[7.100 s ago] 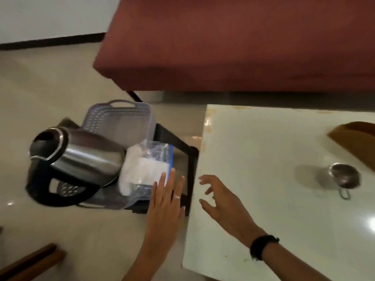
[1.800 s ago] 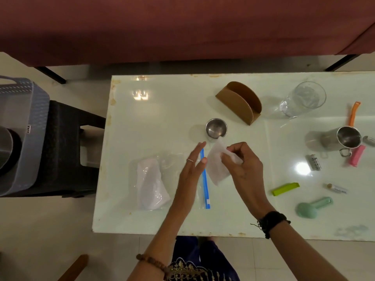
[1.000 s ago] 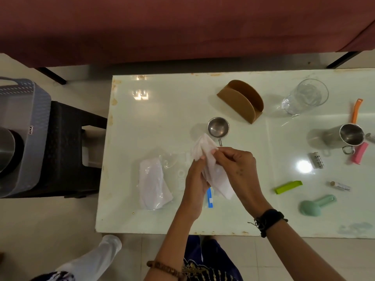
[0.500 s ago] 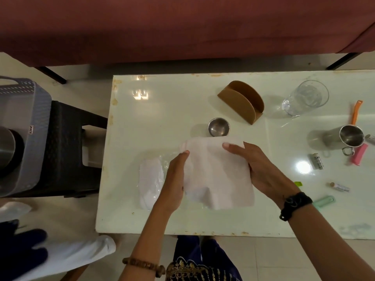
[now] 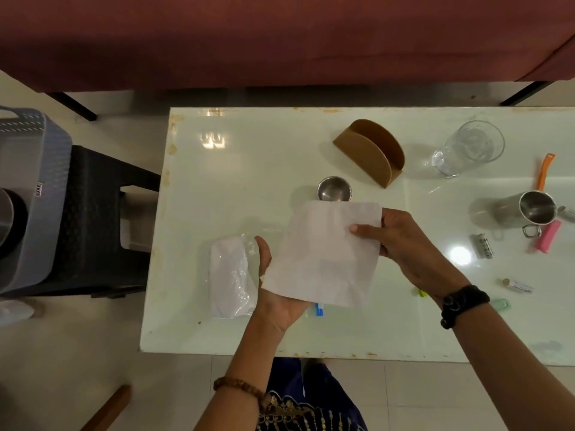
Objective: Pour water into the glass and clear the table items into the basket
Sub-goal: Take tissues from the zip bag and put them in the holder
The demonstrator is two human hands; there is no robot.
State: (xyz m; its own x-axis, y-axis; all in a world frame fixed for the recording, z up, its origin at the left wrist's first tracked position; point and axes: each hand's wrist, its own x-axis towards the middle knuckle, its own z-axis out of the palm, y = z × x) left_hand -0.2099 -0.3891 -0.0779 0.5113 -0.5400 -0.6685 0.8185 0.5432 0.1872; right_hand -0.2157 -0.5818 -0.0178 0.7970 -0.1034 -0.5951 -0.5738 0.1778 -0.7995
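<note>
White napkin (image 5: 323, 256) held flat above the worktop (image 5: 249, 181).
It is gripped by left hand (image 5: 273, 293) and right hand (image 5: 410, 247), fingers (image 5: 364, 229) closed on its edges.

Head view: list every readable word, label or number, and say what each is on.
None reads clearly.
Small tag on the grey basket: print too blurred.
Small grey battery-like cylinder: markings too small.
Small labelled tube: print too small.
White napkin: blank.
</note>
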